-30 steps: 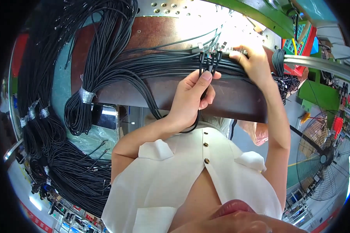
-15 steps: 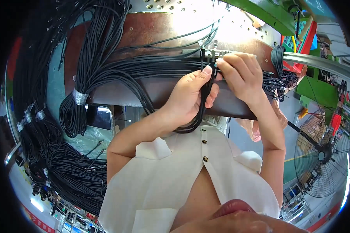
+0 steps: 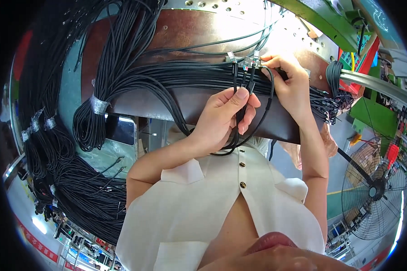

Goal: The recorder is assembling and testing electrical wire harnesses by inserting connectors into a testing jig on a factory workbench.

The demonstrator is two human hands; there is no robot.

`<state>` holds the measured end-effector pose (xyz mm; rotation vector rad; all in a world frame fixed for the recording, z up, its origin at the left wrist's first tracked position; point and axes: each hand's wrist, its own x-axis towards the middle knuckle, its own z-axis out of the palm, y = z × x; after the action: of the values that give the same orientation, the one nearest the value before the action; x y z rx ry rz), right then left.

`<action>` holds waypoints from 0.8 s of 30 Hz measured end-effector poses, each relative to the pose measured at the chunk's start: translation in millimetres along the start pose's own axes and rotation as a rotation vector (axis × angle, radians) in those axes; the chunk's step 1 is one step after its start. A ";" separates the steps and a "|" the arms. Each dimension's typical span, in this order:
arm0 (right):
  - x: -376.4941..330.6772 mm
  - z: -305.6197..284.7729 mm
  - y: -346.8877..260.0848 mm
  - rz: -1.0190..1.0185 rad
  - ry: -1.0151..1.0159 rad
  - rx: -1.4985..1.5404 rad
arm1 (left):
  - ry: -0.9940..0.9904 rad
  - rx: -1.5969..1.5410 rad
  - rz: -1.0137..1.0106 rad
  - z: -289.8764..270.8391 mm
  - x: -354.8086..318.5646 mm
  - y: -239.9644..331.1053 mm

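My left hand (image 3: 219,113) is closed around a few black cables (image 3: 235,80), thumb on top, near the front edge of the brown work board. Their ends stand up beyond the thumb, and small silvery metal connectors (image 3: 256,56) show at the tips. Just to the right, my right hand (image 3: 295,83) pinches the end of one black cable (image 3: 271,88) between thumb and fingers. That cable curves down and back toward the left hand. The very tip in the right fingers is partly hidden.
A thick row of black cables (image 3: 190,77) lies across the brown board (image 3: 185,31). Bundles tied with silvery wrap (image 3: 99,105) are at left, near a phone (image 3: 120,129). More cables (image 3: 90,189) hang lower left. A green machine frame (image 3: 321,22) and fan (image 3: 373,192) stand right.
One cable is now drawn apart from the bunch, bowing out to the right, its end in my right hand. The left hand keeps hold of the others, and their tips have spread.
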<state>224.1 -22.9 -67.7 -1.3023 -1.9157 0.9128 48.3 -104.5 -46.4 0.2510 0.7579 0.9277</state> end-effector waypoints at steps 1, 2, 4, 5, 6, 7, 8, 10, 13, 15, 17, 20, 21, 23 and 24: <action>-1.1 0.8 -1.4 -0.012 0.022 -0.020 | -0.032 -0.050 -0.007 -1.4 0.4 -0.3; -1.5 1.0 -1.5 -0.009 0.025 -0.022 | -0.065 -0.100 -0.015 -2.4 0.6 -0.4; -2.0 0.3 -0.6 0.112 0.054 0.100 | -0.048 -0.111 -0.049 -0.5 -0.3 2.7; 0.0 -0.9 2.4 -0.103 0.037 -0.093 | -0.044 -0.112 -0.048 -0.6 -0.3 2.4; 0.3 -2.9 0.0 -0.100 0.040 -0.096 | -0.041 -0.112 -0.047 -0.5 -0.2 2.1; 2.4 -4.5 -4.1 -0.108 0.006 -0.125 | -0.047 -0.100 -0.043 -1.0 0.3 2.2; 3.2 -5.8 -6.2 -0.117 -0.028 -0.153 | -0.051 -0.098 -0.046 -1.5 0.4 2.0; 4.3 -6.3 -2.8 -0.090 -0.032 -0.118 | -0.046 -0.048 -0.037 -2.3 0.1 1.0; 3.8 -7.2 -3.6 -0.129 -0.021 -0.175 | -0.051 -0.070 -0.018 -0.5 1.4 -0.8; 1.9 -9.8 -2.2 -0.094 -0.043 -0.191 | -0.058 -0.070 -0.018 0.5 2.1 -2.1; -0.6 -5.9 -2.0 -0.135 -0.002 -0.251 | -0.065 -0.070 -0.021 1.6 2.2 -4.3; -6.9 -8.2 3.1 -0.152 0.026 -0.403 | -0.085 -0.063 -0.016 2.9 4.7 -4.3; -6.0 -15.2 -0.5 -0.309 0.104 -0.450 | -0.075 -0.049 -0.022 3.8 5.1 -4.1; -3.2 -23.5 -19.9 -0.563 0.184 -0.585 | -0.068 -0.022 -0.050 5.4 5.8 -4.4; 0.7 -26.3 -22.7 -0.709 0.097 -0.663 | -0.067 -0.021 -0.051 9.1 3.1 -2.8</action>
<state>233.9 -23.3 -34.4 -0.8259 -2.4389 -0.1553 57.5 -102.6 -42.8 0.2424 0.6900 0.8749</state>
